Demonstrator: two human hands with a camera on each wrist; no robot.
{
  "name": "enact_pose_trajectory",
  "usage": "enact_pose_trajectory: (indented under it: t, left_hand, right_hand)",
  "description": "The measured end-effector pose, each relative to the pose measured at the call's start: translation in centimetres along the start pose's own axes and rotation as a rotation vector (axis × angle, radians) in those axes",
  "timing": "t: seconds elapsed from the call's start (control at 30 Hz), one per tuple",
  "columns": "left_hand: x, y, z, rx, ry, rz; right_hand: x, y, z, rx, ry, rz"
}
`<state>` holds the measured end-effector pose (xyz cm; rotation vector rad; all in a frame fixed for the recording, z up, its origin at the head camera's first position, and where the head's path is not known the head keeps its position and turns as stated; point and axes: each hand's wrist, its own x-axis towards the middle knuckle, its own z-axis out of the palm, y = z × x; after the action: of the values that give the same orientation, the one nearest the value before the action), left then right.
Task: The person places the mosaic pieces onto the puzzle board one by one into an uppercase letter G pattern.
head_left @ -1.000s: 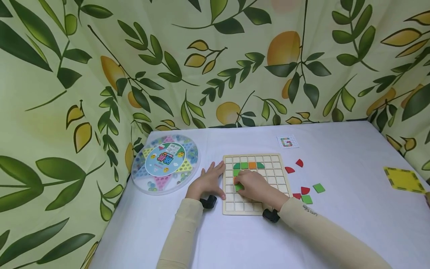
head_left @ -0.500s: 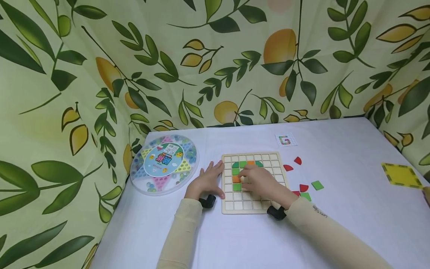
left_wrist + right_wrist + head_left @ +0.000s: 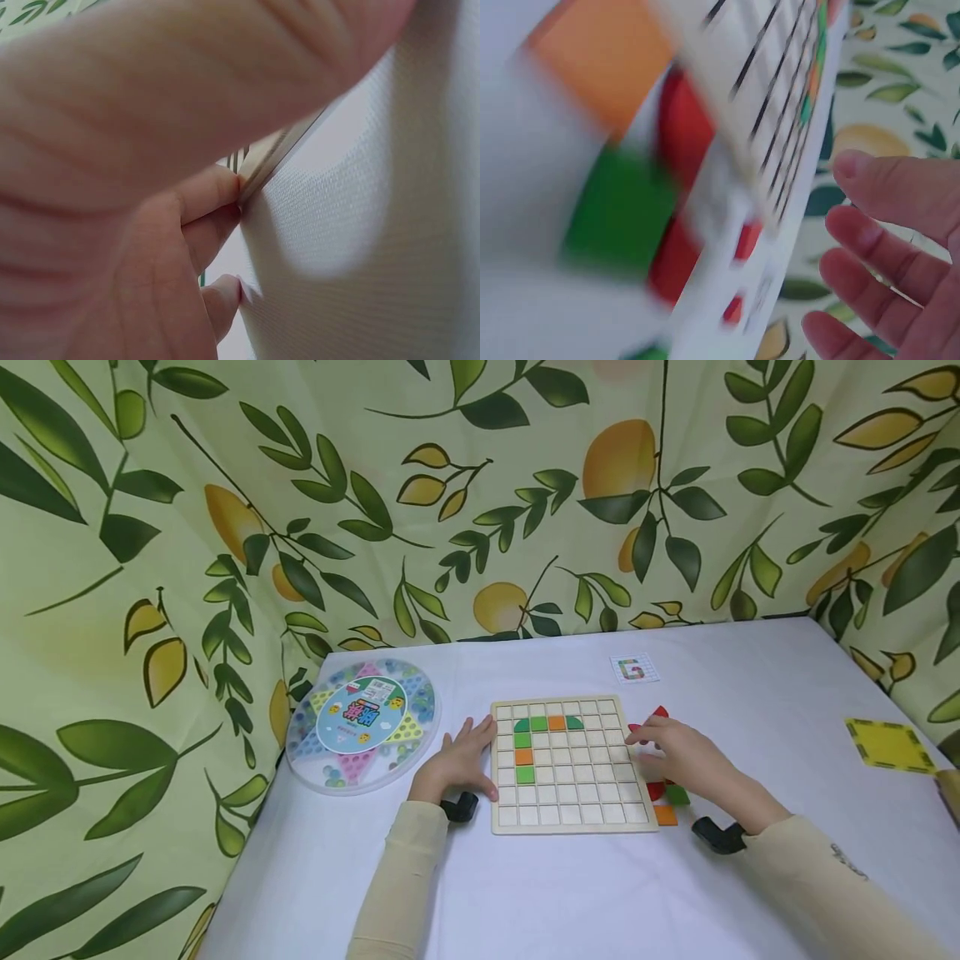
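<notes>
A wooden grid board (image 3: 585, 795) lies on the table, with green squares (image 3: 538, 724), orange squares (image 3: 557, 722) and dark green quarter-round pieces (image 3: 574, 723) in a row and a column at its upper left. My left hand (image 3: 456, 762) rests beside the board, its fingertips and thumb at the left edge; the left wrist view shows the fingertips against the wooden side. Past the right edge, my right hand (image 3: 686, 760) hovers over loose pieces with fingers apart and nothing between them. Near it lie red quarter-round pieces (image 3: 684, 127), a green square (image 3: 619, 210) and an orange square (image 3: 600, 64).
Behind the board lies a small card (image 3: 634, 668) with a coloured G pattern. A round, clear-covered marble game (image 3: 360, 768) sits at the left. Toward the right table edge is a yellow rectangular piece (image 3: 891, 744). Leaf-print cloth (image 3: 420, 552) hangs behind the table.
My right hand has left the green square in the board's column and moved right to the loose pieces. An orange square beside the board now shows. The left hand stays at the edge.
</notes>
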<state>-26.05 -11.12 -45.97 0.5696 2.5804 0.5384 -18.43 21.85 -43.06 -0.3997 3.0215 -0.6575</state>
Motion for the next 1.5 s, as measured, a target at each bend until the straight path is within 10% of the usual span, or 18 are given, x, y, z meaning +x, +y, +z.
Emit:
enact_pose_trajectory:
  t: [0.43,0.97,1.5]
  left_hand:
    - [0.1,-0.2,0.1,0.012,0.004,0.006]
    - [0.1,-0.1,0.1,0.016,0.006,0.013]
    - [0.0,0.0,0.0,0.011,0.016,0.012]
  right_hand:
    - [-2.1,4.5,-0.6,-0.111,-0.162,-0.07]
    - [-1.4,4.4,0.0,-0.204,-0.11,-0.037]
    - [1.9,-6.7,4.0,-0.159,0.015,-0.246]
